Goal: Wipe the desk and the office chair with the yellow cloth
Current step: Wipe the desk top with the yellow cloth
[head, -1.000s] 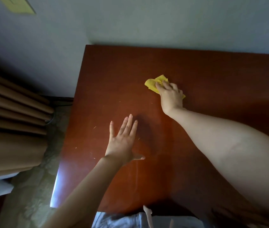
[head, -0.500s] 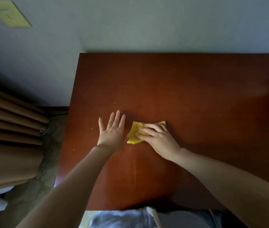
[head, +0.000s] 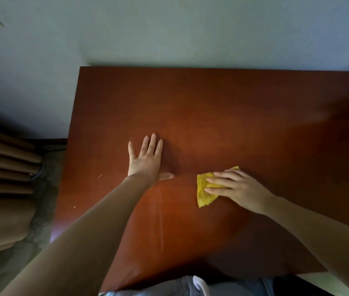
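Across the glossy red-brown wooden table (head: 212, 103), the right hand (head: 241, 189) (fingers (head: 222, 180) flat, pressing) has swept the crumpled yellow cloth (head: 204, 194) rightward, away from the flat, splayed left hand (head: 145, 161) — wiping continues.

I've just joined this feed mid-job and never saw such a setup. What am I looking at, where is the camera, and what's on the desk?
No machine here: these are a person's two bare hands. The picture comes from a wide-angle camera worn on the person's head, looking forward and down. The surface is a reddish-brown wooden desk against a pale wall. The left hand lies flat on the desk, fingers straight, holding nothing. The right hand presses a crumpled yellow cloth onto the desk, fingers laid across it. A few tiny pale specks lie on the desk left of the left hand. Brown pleated curtains hang at the left.
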Available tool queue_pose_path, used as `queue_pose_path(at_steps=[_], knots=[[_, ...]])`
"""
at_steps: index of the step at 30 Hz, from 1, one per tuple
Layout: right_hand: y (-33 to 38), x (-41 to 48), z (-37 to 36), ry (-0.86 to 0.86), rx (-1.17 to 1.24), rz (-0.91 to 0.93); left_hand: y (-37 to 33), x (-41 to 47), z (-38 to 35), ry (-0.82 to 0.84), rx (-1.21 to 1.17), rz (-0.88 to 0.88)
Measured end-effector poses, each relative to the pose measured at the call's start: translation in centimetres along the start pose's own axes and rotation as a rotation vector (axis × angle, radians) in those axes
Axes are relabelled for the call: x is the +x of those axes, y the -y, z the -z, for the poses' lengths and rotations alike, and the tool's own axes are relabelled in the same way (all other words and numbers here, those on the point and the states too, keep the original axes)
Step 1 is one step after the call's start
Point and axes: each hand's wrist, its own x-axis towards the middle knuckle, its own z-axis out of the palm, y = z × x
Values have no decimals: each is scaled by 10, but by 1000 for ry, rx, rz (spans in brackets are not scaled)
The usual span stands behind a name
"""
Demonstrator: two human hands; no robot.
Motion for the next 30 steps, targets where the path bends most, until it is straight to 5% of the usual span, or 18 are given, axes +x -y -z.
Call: queue_pose_path(at_steps=[19, 25, 30], knots=[[-117, 216, 18, -19, -27, -625, 7, 4, -8, -73, 32, -25], [-110, 276, 20, 82, 5, -670, 2, 6, -6, -49, 5, -1], [-85, 264, 20, 106, 23, -450, 1, 6, -1, -23, 12, 3]])
